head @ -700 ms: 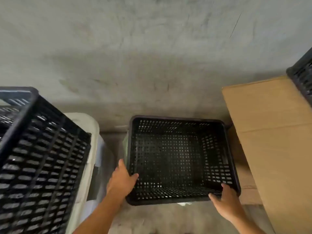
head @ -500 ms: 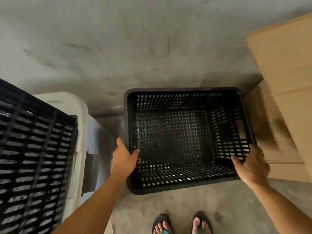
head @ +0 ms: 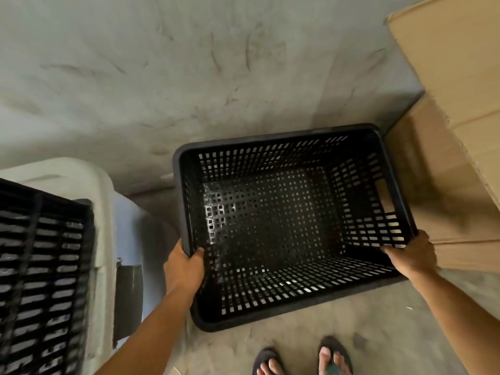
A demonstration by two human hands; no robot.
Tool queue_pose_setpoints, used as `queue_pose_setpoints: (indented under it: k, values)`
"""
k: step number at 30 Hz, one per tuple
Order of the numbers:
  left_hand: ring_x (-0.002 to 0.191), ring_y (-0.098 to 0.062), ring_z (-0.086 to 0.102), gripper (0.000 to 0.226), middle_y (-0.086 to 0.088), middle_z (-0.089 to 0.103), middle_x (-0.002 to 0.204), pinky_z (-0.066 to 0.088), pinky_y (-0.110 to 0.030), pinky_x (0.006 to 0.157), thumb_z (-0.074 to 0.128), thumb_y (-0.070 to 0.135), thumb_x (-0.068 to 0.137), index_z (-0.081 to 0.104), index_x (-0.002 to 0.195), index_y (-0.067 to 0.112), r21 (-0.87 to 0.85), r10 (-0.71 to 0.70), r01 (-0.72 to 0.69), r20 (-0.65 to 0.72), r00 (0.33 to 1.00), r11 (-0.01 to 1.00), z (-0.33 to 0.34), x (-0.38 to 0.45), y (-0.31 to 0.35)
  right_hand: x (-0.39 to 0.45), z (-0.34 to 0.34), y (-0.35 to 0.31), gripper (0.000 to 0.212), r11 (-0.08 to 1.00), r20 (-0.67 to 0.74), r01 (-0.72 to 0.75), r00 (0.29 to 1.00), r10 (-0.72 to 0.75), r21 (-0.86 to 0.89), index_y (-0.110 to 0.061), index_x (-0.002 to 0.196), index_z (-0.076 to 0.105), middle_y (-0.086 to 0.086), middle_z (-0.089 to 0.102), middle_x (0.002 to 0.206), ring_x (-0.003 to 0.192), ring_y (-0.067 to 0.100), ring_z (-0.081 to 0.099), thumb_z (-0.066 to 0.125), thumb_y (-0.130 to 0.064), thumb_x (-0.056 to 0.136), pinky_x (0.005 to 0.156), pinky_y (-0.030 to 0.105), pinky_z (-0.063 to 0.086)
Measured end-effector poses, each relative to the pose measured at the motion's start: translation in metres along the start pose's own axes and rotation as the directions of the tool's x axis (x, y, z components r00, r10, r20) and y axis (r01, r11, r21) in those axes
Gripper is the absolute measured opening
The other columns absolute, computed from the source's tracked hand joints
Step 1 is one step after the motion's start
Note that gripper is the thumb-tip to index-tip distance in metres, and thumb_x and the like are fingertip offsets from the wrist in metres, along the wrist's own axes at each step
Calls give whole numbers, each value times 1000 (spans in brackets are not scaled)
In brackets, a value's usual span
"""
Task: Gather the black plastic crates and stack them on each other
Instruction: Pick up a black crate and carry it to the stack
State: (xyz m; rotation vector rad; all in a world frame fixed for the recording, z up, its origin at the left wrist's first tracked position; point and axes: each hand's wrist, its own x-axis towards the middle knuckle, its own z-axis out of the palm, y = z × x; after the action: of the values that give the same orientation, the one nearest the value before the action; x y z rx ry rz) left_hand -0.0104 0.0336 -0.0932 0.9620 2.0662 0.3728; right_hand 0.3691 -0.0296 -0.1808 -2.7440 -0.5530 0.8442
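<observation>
1. Black plastic crate [head: 270, 234], open top up, perforated walls & floor, empty. Sits at frame ctr, slightly toward 4 o'clock. Rim rotated a bit, far right corner highest in frame. Handle slot visible in right wall. Whether it rests on the floor or is lifted off it: cannot tell.
2. Left hand [head: 184, 269], at 7 o'clock of crate. Closed on left rim near the near corner; thumb hooked over rim to the inside, palm on the outer wall. Remaining fingers hidden behind the wall.
3. Right hand [head: 411, 254], at 4 o'clock of crate. Clamped on right rim near the near right corner; thumb lies along the rim top, other fingers wrapped outside, not visible.
4. Second black crate [head: 40, 280], slatted side facing cam, at 8–9 o'clock of frame, cut by left edge. Apart from crate no. 1. Blurred.
5. Pale plastic container [head: 102, 239], just behind/beside the second crate, between it and crate no. 1. Touching the second crate or not: cannot tell.
6. Cardboard box [head: 449, 158], brown, flap raised, at 2–3 o'clock, just beside the crate's right wall.
7. Concrete floor [head: 297, 345], grey, dusty, at 6 o'clock; grey wall [head: 189, 77] at 12 o'clock.
8. Person's feet in dark sandals [head: 303, 358], at 5–6 o'clock, near the crate's near edge.
</observation>
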Motion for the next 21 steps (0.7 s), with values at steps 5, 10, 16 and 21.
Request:
queue_pose_setpoints:
  k: [5, 10, 16, 21]
  values:
    - [111, -29, 58, 39, -5, 65, 114, 45, -43, 102, 55, 14, 93, 58, 130, 25, -83, -53, 52, -20, 998, 995, -13, -1, -8, -21, -20, 6, 45, 976, 59, -78, 996, 67, 204, 7, 115, 59, 30, 63, 115, 87, 36, 55, 71, -20, 82, 74, 38, 43]
    - [107, -29, 61, 35, -2, 66, 104, 47, -43, 99, 56, 13, 90, 63, 121, 27, -96, -51, 51, 1, 999, 994, -36, -20, -7, -72, -37, 38, 48, 988, 10, -48, 999, 47, 144, 12, 115, 57, 33, 63, 113, 103, 48, 60, 71, -21, 82, 72, 41, 44]
    - [92, -27, 59, 24, -7, 66, 102, 50, -37, 83, 60, 13, 88, 63, 109, 25, -20, -54, 54, -3, 999, 998, -61, -55, -17, -108, -57, 84, 24, 984, 9, -74, 997, 74, 162, 10, 95, 60, 26, 59, 85, 76, 39, 53, 64, -13, 86, 64, 37, 35]
    - [90, -26, 56, 24, -7, 64, 101, 48, -36, 83, 59, 11, 88, 62, 110, 20, 3, -85, 85, -72, 994, 996, -61, -129, -66, -135, -82, 138, 16, 978, 83, -38, 996, 21, 204, 3, 88, 59, 16, 53, 78, 72, 31, 47, 62, -12, 86, 67, 37, 37]
